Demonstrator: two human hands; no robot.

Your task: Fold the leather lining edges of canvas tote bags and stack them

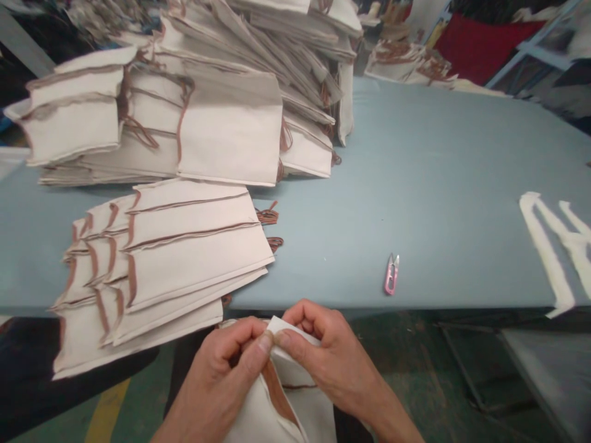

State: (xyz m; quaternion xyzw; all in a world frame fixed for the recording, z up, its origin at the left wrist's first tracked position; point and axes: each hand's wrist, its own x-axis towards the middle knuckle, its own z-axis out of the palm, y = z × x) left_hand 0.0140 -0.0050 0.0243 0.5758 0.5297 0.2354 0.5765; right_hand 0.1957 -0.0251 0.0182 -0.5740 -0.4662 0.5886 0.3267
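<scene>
Just off the table's front edge, I hold a cream cloth bag [314, 409] with brown trim along its opening. My left hand [231, 363] pinches the bag's edge near a corner between thumb and fingers. My right hand [327, 351] grips the same edge close beside it, thumb on top, with a white folded flap standing up between the two hands. The lower part of the bag hangs toward my lap and runs out of the picture. Pink thread snips [391, 275] lie on the table beyond my right hand.
A fanned pile of cream bags [198, 246] lies at the left of the blue-grey table [443, 184], overhanging its front edge. Behind it rises a taller stack of bags [231, 129]. White cloth strips [549, 252] lie at the right, and more brown-trimmed pieces [406, 61] at the back.
</scene>
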